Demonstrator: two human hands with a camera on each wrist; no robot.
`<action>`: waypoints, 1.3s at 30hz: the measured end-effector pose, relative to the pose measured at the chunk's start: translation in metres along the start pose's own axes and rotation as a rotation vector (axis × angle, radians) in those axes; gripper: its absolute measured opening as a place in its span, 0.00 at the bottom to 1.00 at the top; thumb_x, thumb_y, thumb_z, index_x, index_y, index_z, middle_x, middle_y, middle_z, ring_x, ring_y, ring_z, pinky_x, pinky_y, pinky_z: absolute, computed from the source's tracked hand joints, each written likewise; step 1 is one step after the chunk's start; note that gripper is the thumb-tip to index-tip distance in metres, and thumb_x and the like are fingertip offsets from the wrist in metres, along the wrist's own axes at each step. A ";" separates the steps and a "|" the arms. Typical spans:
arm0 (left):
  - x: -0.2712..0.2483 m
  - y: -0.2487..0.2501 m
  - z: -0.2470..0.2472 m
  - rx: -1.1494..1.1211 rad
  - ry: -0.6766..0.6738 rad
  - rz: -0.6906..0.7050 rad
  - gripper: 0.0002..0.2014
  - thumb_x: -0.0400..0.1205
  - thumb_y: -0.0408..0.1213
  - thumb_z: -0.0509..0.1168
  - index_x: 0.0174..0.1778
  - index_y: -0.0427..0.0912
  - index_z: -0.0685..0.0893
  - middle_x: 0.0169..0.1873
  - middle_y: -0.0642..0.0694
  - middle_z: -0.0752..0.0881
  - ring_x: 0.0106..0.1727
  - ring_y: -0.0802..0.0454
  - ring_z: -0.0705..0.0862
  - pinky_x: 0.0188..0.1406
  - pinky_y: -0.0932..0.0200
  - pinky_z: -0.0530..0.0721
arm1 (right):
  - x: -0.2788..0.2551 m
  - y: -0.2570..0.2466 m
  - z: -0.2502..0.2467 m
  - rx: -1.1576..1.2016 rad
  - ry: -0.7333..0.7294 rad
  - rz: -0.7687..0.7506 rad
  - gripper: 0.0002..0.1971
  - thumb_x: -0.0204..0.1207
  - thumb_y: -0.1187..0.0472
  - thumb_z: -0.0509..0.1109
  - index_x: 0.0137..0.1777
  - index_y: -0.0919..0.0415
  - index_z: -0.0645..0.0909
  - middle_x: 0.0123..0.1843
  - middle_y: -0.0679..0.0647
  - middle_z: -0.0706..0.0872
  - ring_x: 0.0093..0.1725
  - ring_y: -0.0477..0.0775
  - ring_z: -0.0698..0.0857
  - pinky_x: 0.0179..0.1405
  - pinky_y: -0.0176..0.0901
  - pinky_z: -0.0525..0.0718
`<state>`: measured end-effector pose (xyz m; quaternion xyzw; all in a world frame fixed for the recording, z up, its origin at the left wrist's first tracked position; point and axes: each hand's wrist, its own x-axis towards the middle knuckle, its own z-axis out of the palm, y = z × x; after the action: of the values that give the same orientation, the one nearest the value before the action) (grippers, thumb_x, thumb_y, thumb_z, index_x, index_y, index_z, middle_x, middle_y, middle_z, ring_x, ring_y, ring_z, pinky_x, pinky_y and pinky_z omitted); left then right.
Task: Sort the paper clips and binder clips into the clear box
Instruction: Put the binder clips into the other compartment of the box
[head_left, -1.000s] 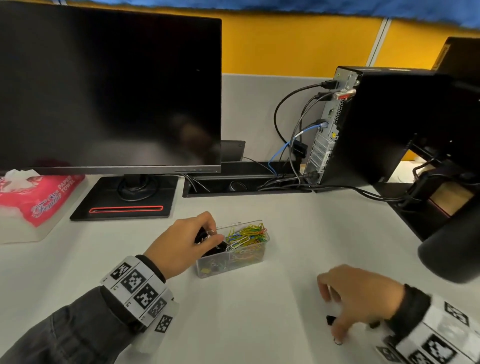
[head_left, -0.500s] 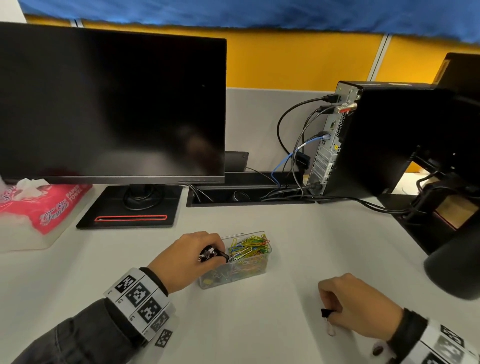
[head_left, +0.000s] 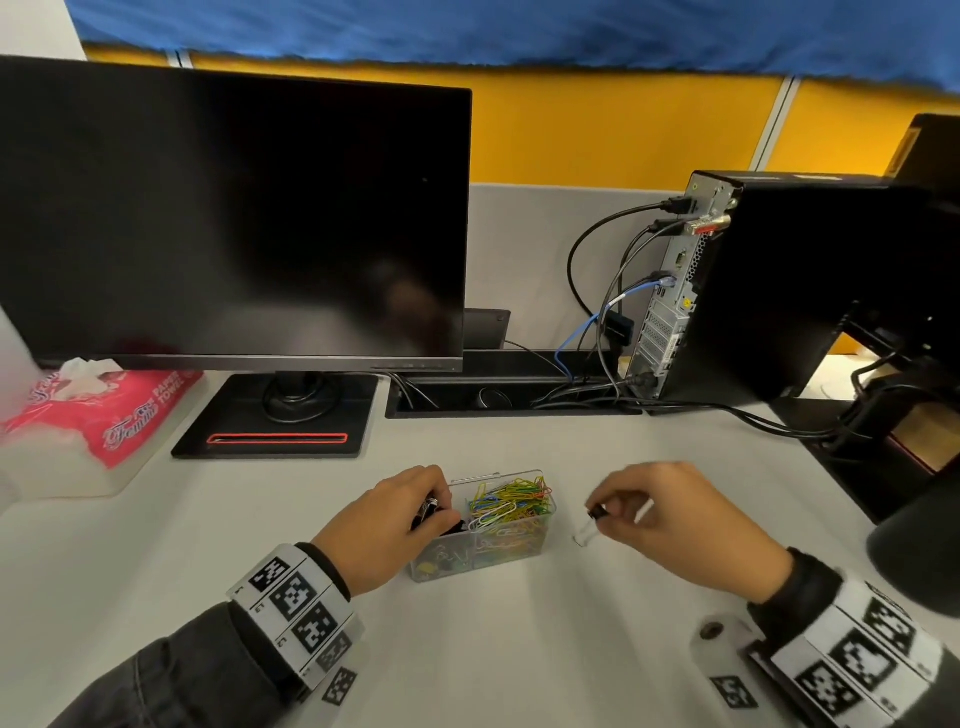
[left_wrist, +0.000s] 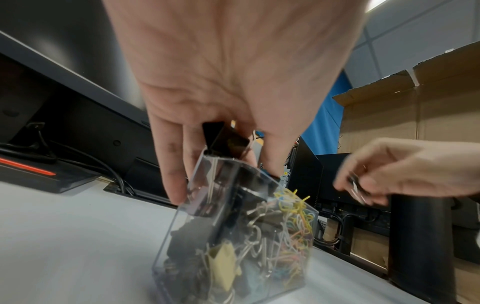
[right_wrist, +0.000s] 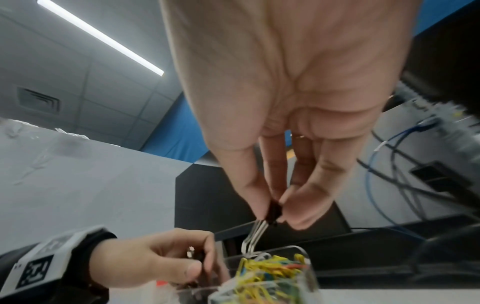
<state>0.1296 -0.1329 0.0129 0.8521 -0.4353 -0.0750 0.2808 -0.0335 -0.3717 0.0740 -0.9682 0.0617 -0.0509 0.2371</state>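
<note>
While the clear box (head_left: 483, 525) is sitting on the white worktop (head_left: 519, 649) in front of the dark monitor (head_left: 234, 218), both hands are working right beside it. The left hand (head_left: 384, 525) is reaching over the box's left compartment, its thumb and fingers curling around a black binder clip (left_wrist: 224, 140) that is hovering just above the box's rim; in the left wrist view that compartment is holding a heap of black binder clips (left_wrist: 197, 236) with silver wire handles. The right compartment is brimming with coloured paper clips (head_left: 511, 501), mostly yellow, green and blue.

The right hand (head_left: 675, 519) is hanging in the air just to the right of the box, thumb and fingertips pinching a small black binder clip (right_wrist: 274, 211) by its body, with the silver wire handles pointing down toward the paper clip compartment. In the right wrist view the handles are looking very near the box's rim, but whether they are touching it is not something I can tell.

A pink tissue pack (head_left: 104, 410) is lying at the far left, and a black desktop computer (head_left: 779, 291) with several cables plugged in is standing at the right rear.
</note>
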 end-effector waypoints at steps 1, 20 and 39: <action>-0.001 0.000 0.000 -0.010 0.003 -0.001 0.07 0.82 0.51 0.61 0.47 0.54 0.75 0.48 0.59 0.81 0.47 0.59 0.79 0.48 0.55 0.82 | 0.006 -0.009 0.002 0.024 0.035 -0.023 0.07 0.72 0.60 0.74 0.46 0.48 0.88 0.36 0.43 0.86 0.41 0.42 0.84 0.40 0.29 0.81; -0.008 0.006 -0.002 -0.159 -0.002 -0.045 0.29 0.75 0.58 0.68 0.64 0.65 0.58 0.60 0.62 0.78 0.55 0.59 0.82 0.56 0.55 0.82 | 0.084 -0.062 0.052 -0.079 0.175 -0.141 0.08 0.76 0.56 0.69 0.55 0.46 0.82 0.46 0.41 0.88 0.43 0.45 0.84 0.46 0.45 0.85; 0.010 0.022 0.004 0.507 -0.061 -0.008 0.27 0.76 0.63 0.62 0.61 0.49 0.67 0.57 0.53 0.75 0.51 0.50 0.80 0.40 0.54 0.77 | 0.047 0.026 0.037 0.014 -0.116 0.079 0.24 0.78 0.72 0.57 0.68 0.48 0.72 0.59 0.46 0.80 0.52 0.45 0.80 0.43 0.25 0.74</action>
<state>0.1188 -0.1524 0.0225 0.8944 -0.4450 0.0097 0.0444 0.0153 -0.3847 0.0329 -0.9646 0.0855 0.0144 0.2490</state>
